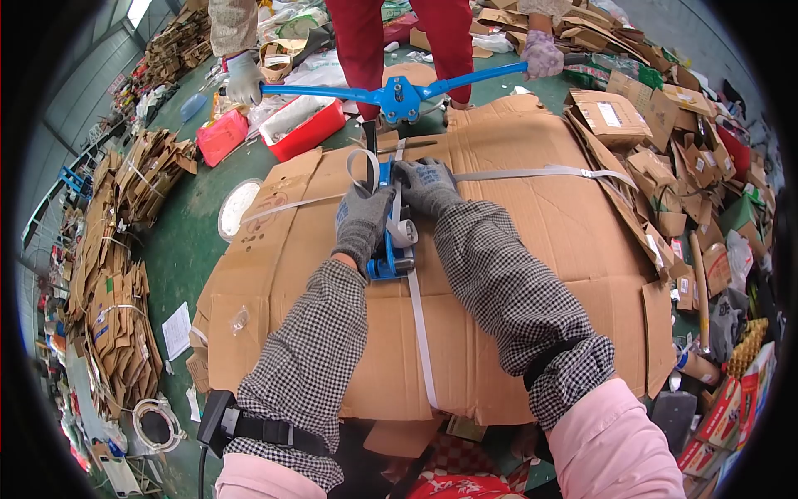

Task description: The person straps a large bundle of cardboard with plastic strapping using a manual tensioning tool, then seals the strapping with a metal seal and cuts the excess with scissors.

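A blue strapping tensioner [386,264] lies on a flattened cardboard bundle [532,274], with white plastic strap [421,333] running through and below it. My left hand [364,220], in a grey glove, is closed around the tensioner's left side, beside a loop of strap. On the other side my right hand [427,186], also gloved, has its fingers curled over the tensioner's front end and the strap; the fingertips are partly hidden. A strap coil [404,234] hangs between the hands. Across the bundle, a co-worker's gloved hands hold the handles of a blue long-handled strap sealer [400,100].
The co-worker's legs [360,50] stand at the bundle's far side. A red box [303,129] and a white round lid-like thing [239,209] are on the green floor. Tied cardboard stacks [120,333] stand left; loose boxes [611,116] pile up right.
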Demonstrator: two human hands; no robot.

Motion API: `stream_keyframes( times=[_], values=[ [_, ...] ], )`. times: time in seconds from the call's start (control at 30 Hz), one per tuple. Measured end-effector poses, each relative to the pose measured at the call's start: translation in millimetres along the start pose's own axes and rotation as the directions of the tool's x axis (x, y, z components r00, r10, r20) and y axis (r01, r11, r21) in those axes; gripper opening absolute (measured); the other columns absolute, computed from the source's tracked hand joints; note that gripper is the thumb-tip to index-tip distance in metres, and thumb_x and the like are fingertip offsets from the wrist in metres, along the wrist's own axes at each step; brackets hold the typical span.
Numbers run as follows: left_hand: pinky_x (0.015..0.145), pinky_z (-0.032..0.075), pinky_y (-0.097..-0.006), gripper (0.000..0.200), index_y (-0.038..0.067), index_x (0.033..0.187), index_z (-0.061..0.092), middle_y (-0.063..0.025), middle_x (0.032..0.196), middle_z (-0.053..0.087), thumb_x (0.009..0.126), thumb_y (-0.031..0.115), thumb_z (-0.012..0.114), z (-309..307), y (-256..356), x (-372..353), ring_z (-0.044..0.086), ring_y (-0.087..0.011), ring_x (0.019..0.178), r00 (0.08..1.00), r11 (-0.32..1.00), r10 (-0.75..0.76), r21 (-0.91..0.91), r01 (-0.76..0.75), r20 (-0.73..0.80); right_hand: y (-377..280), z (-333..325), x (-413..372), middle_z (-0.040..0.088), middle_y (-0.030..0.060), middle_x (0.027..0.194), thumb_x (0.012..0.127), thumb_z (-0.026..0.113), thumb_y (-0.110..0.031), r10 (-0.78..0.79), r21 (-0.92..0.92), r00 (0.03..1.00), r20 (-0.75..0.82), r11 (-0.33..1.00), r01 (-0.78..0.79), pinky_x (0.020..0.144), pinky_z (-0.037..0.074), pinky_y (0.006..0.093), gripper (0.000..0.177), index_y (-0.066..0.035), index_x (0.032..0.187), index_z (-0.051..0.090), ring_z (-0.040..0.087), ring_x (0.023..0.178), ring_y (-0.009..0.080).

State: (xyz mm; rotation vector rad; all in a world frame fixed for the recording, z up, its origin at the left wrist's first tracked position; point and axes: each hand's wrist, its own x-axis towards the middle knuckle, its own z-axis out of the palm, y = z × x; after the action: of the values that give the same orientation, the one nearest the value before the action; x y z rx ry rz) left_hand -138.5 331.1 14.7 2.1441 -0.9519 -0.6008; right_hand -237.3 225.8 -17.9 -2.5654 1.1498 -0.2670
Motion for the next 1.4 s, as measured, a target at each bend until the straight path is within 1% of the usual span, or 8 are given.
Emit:
stream_keyframes(
  times=[0.07, 0.13, 0.53, 0.87, 0.93, 1.07, 1.13, 1.4],
  values=[
    [0.083, 0.045, -0.0386, 0.049, 0.001, 0.104, 0.060, -0.0174, 0.098, 0.064, 0.074, 0.040, 0.063, -0.3, 0.6, -0.5, 0.061, -0.0306, 0.095, 1.000, 1.000, -0.004, -0.003, 0.004, -0.007, 0.8, 1.9, 0.9, 0.056, 0.0079, 0.122, 0.086, 0.049, -0.038, 0.000, 0.001, 1.000, -0.004, 1.000, 0.000, 0.101, 0.028, 0.0399, 0.038, -0.017, 0.117, 0.052, 0.044, 0.117, 0.0267],
    [0.082, 0.045, -0.0382, 0.049, 0.002, 0.104, 0.060, -0.0172, 0.098, 0.064, 0.074, 0.040, 0.063, -0.7, 0.3, -0.5, 0.061, -0.0299, 0.094, 1.000, 1.000, -0.018, -0.012, 0.018, 0.005, 1.9, 5.4, 2.5, 0.058, 0.0063, 0.116, 0.085, 0.050, -0.040, -0.012, -0.008, 0.998, -0.063, 1.000, 0.011, 0.099, 0.032, 0.0370, 0.035, -0.020, 0.112, 0.057, 0.048, 0.114, 0.0228],
    [0.083, 0.045, -0.0372, 0.048, 0.003, 0.107, 0.059, -0.0154, 0.100, 0.064, 0.075, 0.039, 0.063, 0.9, -2.1, 1.3, 0.061, -0.0280, 0.095, 0.999, 0.996, -0.019, -0.082, 0.022, 0.034, 0.8, 4.4, 0.7, 0.059, 0.0059, 0.115, 0.085, 0.051, -0.039, 0.005, -0.010, 0.998, -0.061, 1.000, -0.005, 0.099, 0.033, 0.0380, 0.032, -0.021, 0.111, 0.057, 0.048, 0.113, 0.0233],
    [0.084, 0.045, -0.0375, 0.049, 0.003, 0.107, 0.058, -0.0159, 0.101, 0.064, 0.075, 0.041, 0.062, -0.1, 0.2, 1.9, 0.061, -0.0281, 0.096, 0.999, 0.999, -0.039, -0.013, 0.039, 0.033, 0.9, 4.7, 1.6, 0.059, 0.0058, 0.116, 0.083, 0.052, -0.039, 0.004, 0.007, 0.997, -0.071, 1.000, -0.003, 0.099, 0.033, 0.0376, 0.034, -0.021, 0.112, 0.057, 0.048, 0.113, 0.0235],
    [0.076, 0.047, -0.0330, 0.039, 0.003, 0.103, 0.061, -0.0124, 0.093, 0.065, 0.076, 0.032, 0.065, 0.1, 4.2, -0.4, 0.063, -0.0215, 0.084, 0.998, 0.998, -0.060, -0.019, 0.059, -0.014, 0.4, 4.0, 1.3, 0.058, 0.0059, 0.116, 0.084, 0.051, -0.039, 0.000, -0.018, 0.998, -0.070, 1.000, -0.001, 0.099, 0.033, 0.0377, 0.035, -0.021, 0.113, 0.057, 0.048, 0.113, 0.0235],
    [0.075, 0.047, -0.0328, 0.038, 0.003, 0.102, 0.061, -0.0120, 0.092, 0.066, 0.076, 0.031, 0.065, 0.0, 3.1, 0.4, 0.063, -0.0211, 0.083, 0.998, 0.998, -0.065, -0.019, 0.065, -0.012, 0.7, 4.3, 2.2, 0.058, 0.0059, 0.117, 0.084, 0.051, -0.040, 0.013, -0.014, 0.998, -0.060, 1.000, -0.014, 0.099, 0.033, 0.0377, 0.035, -0.021, 0.113, 0.057, 0.048, 0.113, 0.0235],
    [0.075, 0.047, -0.0325, 0.038, 0.003, 0.101, 0.062, -0.0115, 0.091, 0.066, 0.076, 0.031, 0.066, 0.1, 1.5, 0.6, 0.063, -0.0206, 0.083, 1.000, 0.999, -0.021, -0.032, 0.020, -0.005, 1.3, 4.6, 2.6, 0.058, 0.0059, 0.117, 0.084, 0.051, -0.040, 0.003, -0.002, 0.998, -0.063, 1.000, -0.003, 0.099, 0.033, 0.0378, 0.035, -0.021, 0.113, 0.057, 0.048, 0.113, 0.0236],
    [0.075, 0.047, -0.0322, 0.040, 0.002, 0.101, 0.061, -0.0117, 0.091, 0.065, 0.075, 0.033, 0.066, 1.3, 0.8, 1.8, 0.063, -0.0203, 0.084, 0.998, 0.997, -0.064, -0.045, 0.064, -0.001, 0.9, 4.5, 1.7, 0.058, 0.0058, 0.117, 0.084, 0.050, -0.039, 0.013, -0.005, 0.998, -0.056, 1.000, -0.014, 0.099, 0.033, 0.0380, 0.034, -0.021, 0.112, 0.057, 0.048, 0.113, 0.0239]
  ],
)
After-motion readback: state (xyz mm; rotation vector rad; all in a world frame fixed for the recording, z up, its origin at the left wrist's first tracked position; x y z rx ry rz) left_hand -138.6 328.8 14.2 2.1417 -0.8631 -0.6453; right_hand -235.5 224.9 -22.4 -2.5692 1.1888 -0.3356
